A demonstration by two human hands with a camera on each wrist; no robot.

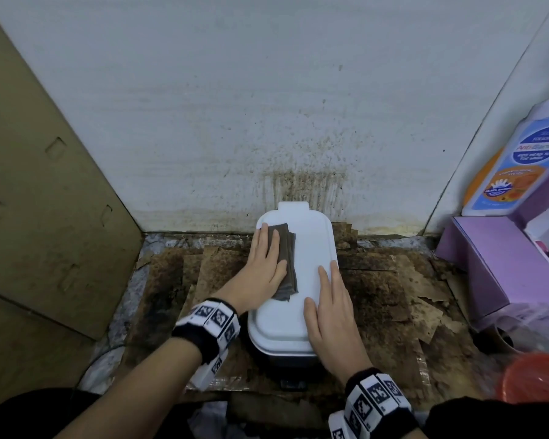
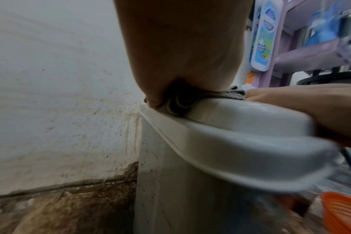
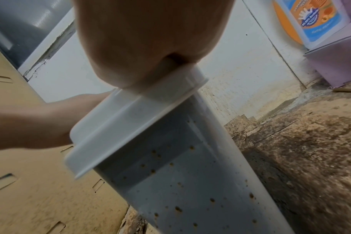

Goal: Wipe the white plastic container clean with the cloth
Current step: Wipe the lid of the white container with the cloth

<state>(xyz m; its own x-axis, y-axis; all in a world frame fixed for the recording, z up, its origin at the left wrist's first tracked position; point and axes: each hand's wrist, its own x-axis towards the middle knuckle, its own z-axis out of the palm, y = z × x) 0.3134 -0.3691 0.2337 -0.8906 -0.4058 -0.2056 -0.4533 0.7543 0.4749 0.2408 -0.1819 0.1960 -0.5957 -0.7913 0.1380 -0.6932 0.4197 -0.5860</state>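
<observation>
The white plastic container (image 1: 311,248) stands on a stained floor against the wall, its lid facing up. A folded grey cloth (image 1: 287,258) lies on the left half of the lid. My left hand (image 1: 265,264) presses flat on the cloth with straight fingers. My right hand (image 1: 332,308) rests flat on the lid's right near part, fingers straight. The left wrist view shows my palm on the bunched cloth (image 2: 180,102) at the lid's edge (image 2: 240,142). In the right wrist view the container's side (image 3: 190,182) shows brown specks.
A cardboard sheet (image 1: 35,191) leans at the left. A purple box (image 1: 501,267) with a lotion bottle (image 1: 517,163) on it stands at the right, and an orange-red bowl (image 1: 536,378) sits near right. The wall (image 1: 267,106) behind is splattered brown.
</observation>
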